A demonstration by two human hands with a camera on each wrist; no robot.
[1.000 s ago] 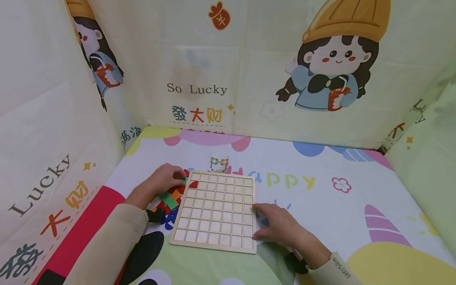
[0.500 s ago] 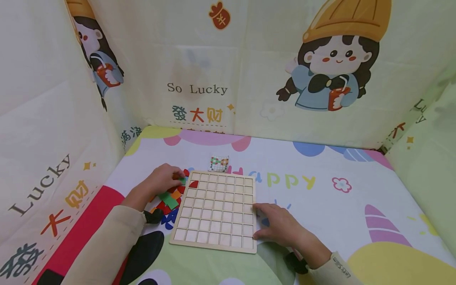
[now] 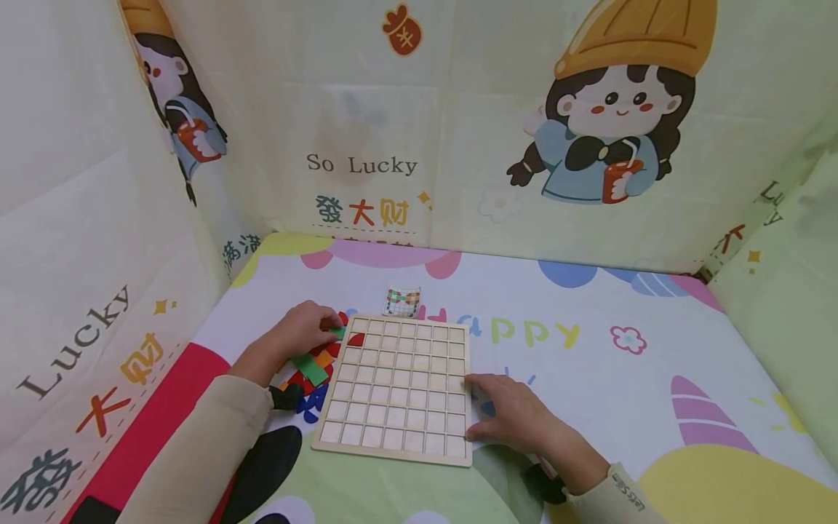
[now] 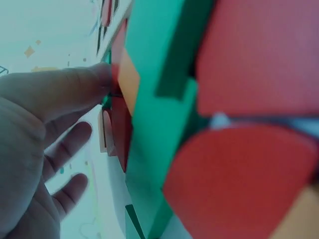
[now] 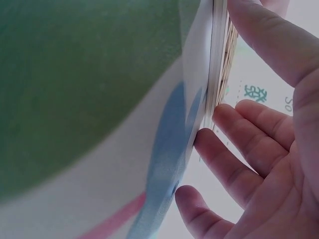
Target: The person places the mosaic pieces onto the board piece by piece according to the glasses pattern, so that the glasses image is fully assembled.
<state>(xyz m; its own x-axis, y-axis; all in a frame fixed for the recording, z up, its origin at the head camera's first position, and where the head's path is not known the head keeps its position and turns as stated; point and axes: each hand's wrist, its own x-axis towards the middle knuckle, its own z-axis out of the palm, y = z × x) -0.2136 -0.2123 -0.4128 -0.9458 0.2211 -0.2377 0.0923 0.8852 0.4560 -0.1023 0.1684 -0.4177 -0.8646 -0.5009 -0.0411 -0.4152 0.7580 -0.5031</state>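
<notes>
A wooden grid board [image 3: 391,453] lies in the middle of the table in the head view. One red quarter-round tile [image 3: 356,339] sits in a cell near its upper left corner. My left hand [image 3: 302,329] is at the upper left edge of the board, over a pile of coloured tiles; thumb and index finger pinch a green tile [image 3: 337,332], partly hidden behind the thumb [image 4: 92,77] in the left wrist view. My right hand [image 3: 513,411] rests its thumb and fingertips along the board's right edge, the fingers [image 5: 224,164] loosely spread.
The pile beside the board holds a green rectangular tile [image 3: 310,368], orange tiles [image 3: 324,357] and blue pieces [image 3: 313,402]. Behind the board stands a small pattern card [image 3: 402,300]. Printed cloth [image 3: 458,116] walls surround the table at the back and sides.
My left hand shifts slightly away from the board and back, the green tile at its fingertips. The right hand and the board stay in place.
</notes>
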